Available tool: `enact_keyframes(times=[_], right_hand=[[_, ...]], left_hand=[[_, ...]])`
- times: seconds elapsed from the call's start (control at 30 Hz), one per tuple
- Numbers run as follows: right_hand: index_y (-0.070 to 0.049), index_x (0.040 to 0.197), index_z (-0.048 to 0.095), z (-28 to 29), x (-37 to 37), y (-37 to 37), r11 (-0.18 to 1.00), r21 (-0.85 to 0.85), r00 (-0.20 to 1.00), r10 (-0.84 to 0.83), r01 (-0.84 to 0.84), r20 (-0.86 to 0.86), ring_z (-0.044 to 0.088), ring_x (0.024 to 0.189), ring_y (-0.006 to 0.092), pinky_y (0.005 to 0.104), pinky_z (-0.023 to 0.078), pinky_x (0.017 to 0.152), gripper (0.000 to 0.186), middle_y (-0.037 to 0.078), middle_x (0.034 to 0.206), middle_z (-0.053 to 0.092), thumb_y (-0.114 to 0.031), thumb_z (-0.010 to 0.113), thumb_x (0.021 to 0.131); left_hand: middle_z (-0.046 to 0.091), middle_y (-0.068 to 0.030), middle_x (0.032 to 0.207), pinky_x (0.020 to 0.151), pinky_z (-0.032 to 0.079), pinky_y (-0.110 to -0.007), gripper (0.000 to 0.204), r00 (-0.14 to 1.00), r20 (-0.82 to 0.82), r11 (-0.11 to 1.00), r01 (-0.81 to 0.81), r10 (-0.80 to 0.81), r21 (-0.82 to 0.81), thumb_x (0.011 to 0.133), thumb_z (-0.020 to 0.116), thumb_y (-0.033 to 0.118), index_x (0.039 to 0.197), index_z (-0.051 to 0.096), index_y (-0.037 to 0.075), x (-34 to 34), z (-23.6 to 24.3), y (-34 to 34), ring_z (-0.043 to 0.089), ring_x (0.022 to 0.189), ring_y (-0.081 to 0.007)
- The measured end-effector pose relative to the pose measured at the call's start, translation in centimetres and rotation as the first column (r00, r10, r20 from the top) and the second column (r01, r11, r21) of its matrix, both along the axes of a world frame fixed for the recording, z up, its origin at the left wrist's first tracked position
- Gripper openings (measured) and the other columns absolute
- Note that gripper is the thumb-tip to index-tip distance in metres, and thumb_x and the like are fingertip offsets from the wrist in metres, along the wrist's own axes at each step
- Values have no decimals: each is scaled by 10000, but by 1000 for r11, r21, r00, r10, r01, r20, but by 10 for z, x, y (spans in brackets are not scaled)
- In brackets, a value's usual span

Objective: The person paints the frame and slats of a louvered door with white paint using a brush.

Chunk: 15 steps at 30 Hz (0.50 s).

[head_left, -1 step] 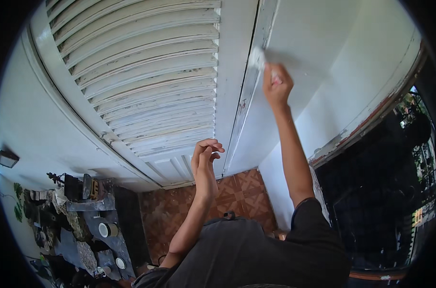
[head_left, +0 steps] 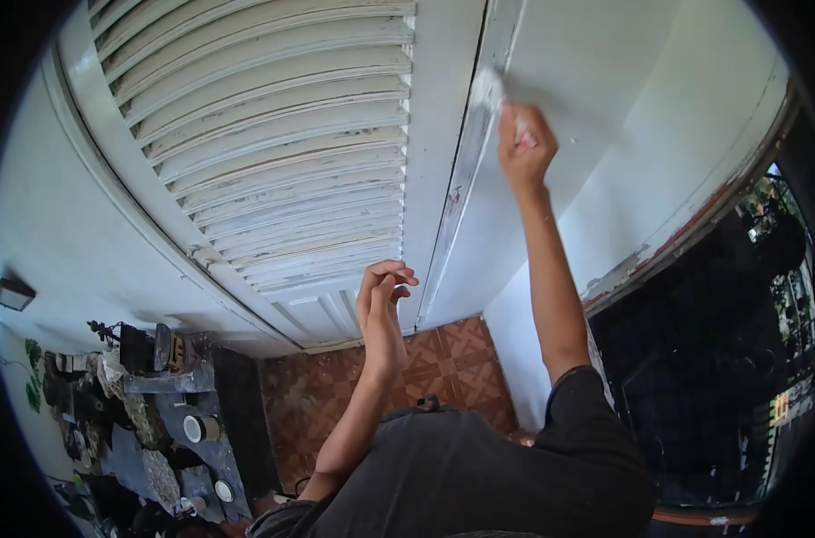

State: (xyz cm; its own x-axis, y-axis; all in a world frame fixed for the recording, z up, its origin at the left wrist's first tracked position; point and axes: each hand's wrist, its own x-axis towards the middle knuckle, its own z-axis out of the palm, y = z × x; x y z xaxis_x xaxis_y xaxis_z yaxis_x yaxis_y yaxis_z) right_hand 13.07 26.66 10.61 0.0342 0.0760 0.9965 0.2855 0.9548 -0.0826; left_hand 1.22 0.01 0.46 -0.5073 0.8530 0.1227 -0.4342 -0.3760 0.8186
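Head view: right hand (head_left: pixel 528 148) was raised at upper right, fist clamped around a pale tool (head_left: pixel 489 88), with a bit of pink-red showing inside the grip; tool blurred, exact kind not readable. Tool's whitish end stuck out past the fist, up and left, and lay over the narrow frame strip (head_left: pixel 457 193) beside the louvered door (head_left: pixel 291 117); could not tell whether it touched the paint. Left hand (head_left: pixel 385 300) held nothing, fingers loosely bent, thumb near the fingertips but a gap visible; it hung in front of the lower door, near the end of the slats, contact with the door not seen. Door was white, slats with worn, dark-edged paint, plain panels below. Frame strip showed chipped, darker patches, with a dark gap along its left side. White wall (head_left: pixel 569 54) ran on to the right of the strip, then a dark window (head_left: pixel 694 377) with a peeling edge. Patterned reddish-brown floor tiles (head_left: pixel 439 359) lay below, between the door and the person's dark shirt (head_left: pixel 479 466). Lower left: grey ledge (head_left: pixel 169 384) with assorted clutter, a pale round can (head_left: pixel 201 429) and a smaller white container (head_left: pixel 224 491) near it; a small wall lamp (head_left: pixel 14 294) sat farther up the left wall.
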Motion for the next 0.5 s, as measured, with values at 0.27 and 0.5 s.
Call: enact_keyframes(times=[0.27,0.5], right_hand=[[-16,902,640,36,-12,4,984,165,992,-57,74,-111,622,635,222,321,491,580,16,96,748,612,0,642,904],[10,821,554,-139,-5,-29,995,-97,986,2,15,168,530,608,301,400,433,543,121,142,706,527,84,648,843]], left_hand=[[611,-47,998,857,386,-297,207,998,31,998,-64,63,12,977,455,172,1057,617,73,-12,-5,-4,562,934,-132],[610,-46,978,857,387,-299,212,997,39,998,-64,63,5,974,451,168,1058,615,62,-14,-6,1,563,930,-134]])
